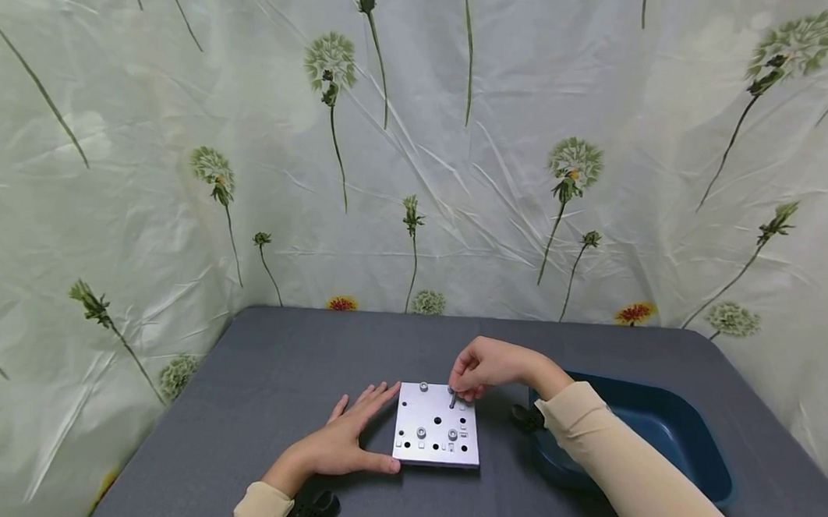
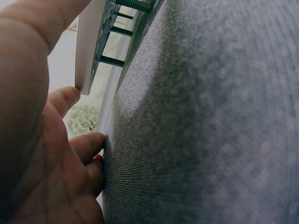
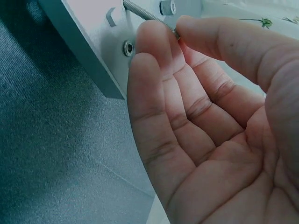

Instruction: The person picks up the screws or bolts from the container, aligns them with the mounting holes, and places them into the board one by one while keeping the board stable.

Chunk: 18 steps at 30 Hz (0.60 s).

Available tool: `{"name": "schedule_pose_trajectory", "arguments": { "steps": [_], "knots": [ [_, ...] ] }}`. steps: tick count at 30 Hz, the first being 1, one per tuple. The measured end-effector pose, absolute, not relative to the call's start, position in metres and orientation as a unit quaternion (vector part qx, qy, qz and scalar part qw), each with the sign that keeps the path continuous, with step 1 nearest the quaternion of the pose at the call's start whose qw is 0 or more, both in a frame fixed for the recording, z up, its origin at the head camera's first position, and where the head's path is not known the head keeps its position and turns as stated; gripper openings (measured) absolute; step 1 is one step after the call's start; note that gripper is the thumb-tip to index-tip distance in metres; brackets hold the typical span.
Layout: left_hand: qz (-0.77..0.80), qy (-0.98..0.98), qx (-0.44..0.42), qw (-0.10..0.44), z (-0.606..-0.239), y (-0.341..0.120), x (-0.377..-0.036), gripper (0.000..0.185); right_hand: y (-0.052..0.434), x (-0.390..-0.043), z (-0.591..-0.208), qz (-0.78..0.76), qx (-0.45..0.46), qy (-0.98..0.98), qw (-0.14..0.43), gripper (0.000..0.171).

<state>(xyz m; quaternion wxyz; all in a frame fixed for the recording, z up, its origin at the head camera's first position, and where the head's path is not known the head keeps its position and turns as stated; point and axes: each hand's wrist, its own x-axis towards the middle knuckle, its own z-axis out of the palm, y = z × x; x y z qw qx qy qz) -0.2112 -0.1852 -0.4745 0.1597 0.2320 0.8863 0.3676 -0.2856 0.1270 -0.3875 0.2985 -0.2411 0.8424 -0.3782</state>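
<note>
Right hand (image 1: pixel 482 366) pinches bolt (image 1: pixel 453 399) between thumb and fingertips, upright in metal plate (image 1: pixel 437 435) at frame centre. Left hand (image 1: pixel 344 441) fingers straight, bracing plate's left edge.

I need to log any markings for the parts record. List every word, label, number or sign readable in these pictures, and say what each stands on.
No text can be read in any view.
Metal plate: small marks beside the holes near its front edge, too small to read.
Raised mark on the plate by the screw that the right hand pinches in its fingers: a shape, not a legible character.
Left hand, table, blue tray, flowered backdrop: no lettering.
</note>
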Motion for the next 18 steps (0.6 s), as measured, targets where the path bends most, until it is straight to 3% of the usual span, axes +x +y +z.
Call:
{"name": "schedule_pose_trajectory", "arguments": {
  "steps": [18],
  "knots": [
    [0.364, 0.888, 0.227, 0.166, -0.4757, -0.1848, -0.2128, 0.113, 0.1204, -0.2829, -0.3841, -0.384, -0.243, 0.833, 0.317, 0.015]
  ]
}}
